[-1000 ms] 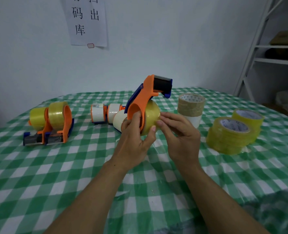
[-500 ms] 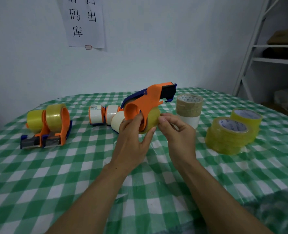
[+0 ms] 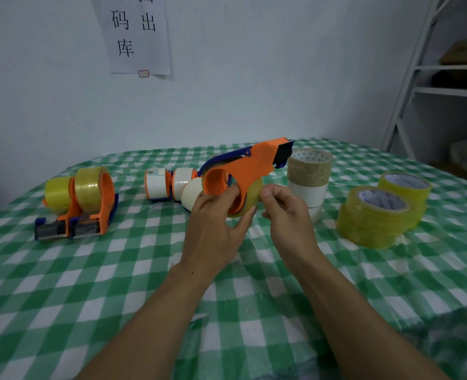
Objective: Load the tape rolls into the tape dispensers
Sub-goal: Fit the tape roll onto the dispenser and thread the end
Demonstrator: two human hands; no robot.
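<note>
An orange and blue tape dispenser is lifted above the table, its cutter end pointing right. A yellowish clear tape roll sits on its hub. My left hand grips the dispenser and roll from below and the left. My right hand pinches the roll's right edge with thumb and forefinger. Two yellow stacks of tape rolls stand at the right. A brown roll on white rolls stands behind my right hand.
Two loaded orange dispensers lie at the left. Dispensers with white rolls and a loose cream roll lie behind my left hand. The green checked tablecloth covers the table. A white shelf rack stands at the right.
The dispenser's cutter end has tipped down from upright to nearly level, pointing right. My right fingers have closed from flat on the roll into a pinch at its edge.
</note>
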